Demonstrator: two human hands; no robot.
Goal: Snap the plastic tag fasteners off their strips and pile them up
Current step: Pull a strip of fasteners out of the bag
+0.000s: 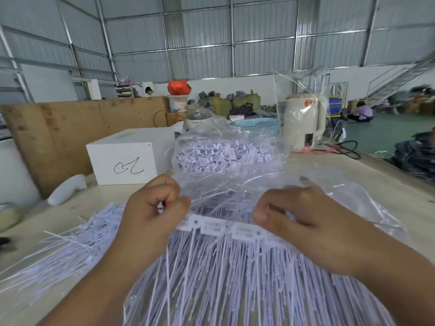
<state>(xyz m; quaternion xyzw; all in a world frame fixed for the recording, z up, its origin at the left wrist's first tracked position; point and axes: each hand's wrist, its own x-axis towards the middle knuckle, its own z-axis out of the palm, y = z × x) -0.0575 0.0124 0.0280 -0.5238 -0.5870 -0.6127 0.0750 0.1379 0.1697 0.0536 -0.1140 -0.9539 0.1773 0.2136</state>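
Note:
A strip of white plastic tag fasteners [216, 228] runs between my two hands, its flat label heads in a row and its thin tails hanging toward me. My left hand [155, 208] grips the strip's left end with curled fingers. My right hand [294, 215] pinches the right end, thumb on a label. Under them lies a broad heap of more strips [223, 283]. A loose pile of separated fasteners [70, 241] spreads on the table to the left. A clear plastic bag of fasteners [226, 156] lies just behind my hands.
A white box [124, 158] with a pen scribble stands at the back left, a white handheld tool [66, 189] beside it. A cream kettle [303, 123] wrapped in plastic stands at the back right, with black cables near the table edge. A tape roll [7, 215] sits far left.

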